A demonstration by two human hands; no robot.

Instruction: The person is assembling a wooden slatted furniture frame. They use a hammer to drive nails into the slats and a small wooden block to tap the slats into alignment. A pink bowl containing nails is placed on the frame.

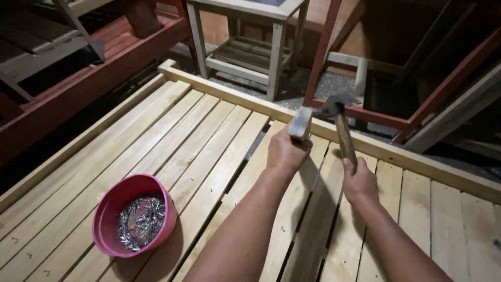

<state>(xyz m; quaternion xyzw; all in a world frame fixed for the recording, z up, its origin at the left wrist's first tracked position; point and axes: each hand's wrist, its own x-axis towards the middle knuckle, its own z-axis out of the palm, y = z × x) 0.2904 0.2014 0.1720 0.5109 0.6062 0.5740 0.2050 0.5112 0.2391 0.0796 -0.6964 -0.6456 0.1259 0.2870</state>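
My left hand (pixel 286 151) grips a small wooden block (pixel 301 124), holding it upright against the far ends of the slats near the frame rail (pixel 237 95). My right hand (pixel 359 181) is closed around the wooden handle of a claw hammer (pixel 342 128). The hammer's metal head is raised just right of the block, above the rail. Both arms reach over a pale slatted wooden panel (pixel 203 151). A gap between slats runs under my left forearm.
A pink plastic bowl (pixel 109 209) with several small metal nails stands on the slats at the lower left. Beyond the panel are a pale wooden stool (pixel 250 49), red-painted wooden frames (pixel 94 78) and a dark floor.
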